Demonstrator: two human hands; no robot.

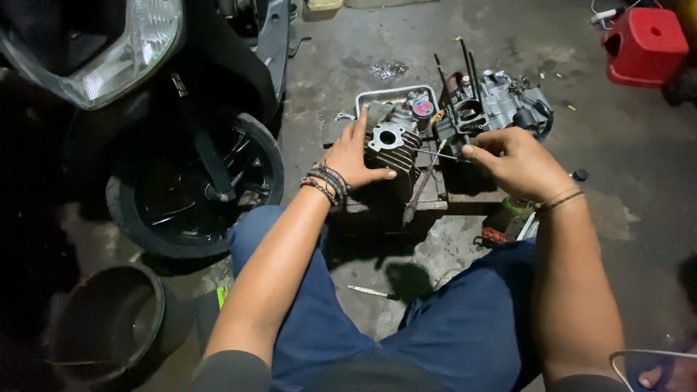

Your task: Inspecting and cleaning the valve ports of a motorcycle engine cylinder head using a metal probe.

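A finned metal engine cylinder (396,149) rests on a wooden block (435,194) on the concrete floor. My left hand (352,156) grips the cylinder's left side, thumb along its lower edge. My right hand (517,161) pinches a thin metal rod (435,154) that points left toward the cylinder. Just behind the right hand sits an engine crankcase (501,109) with long studs sticking up. A metal tray (385,98) lies behind the cylinder.
A scooter's front wheel (192,185) and headlight (127,47) stand at the left. A dark round basin (102,327) sits at the lower left. A red plastic stool (642,47) is at the far right. A slim tool (370,292) lies between my knees.
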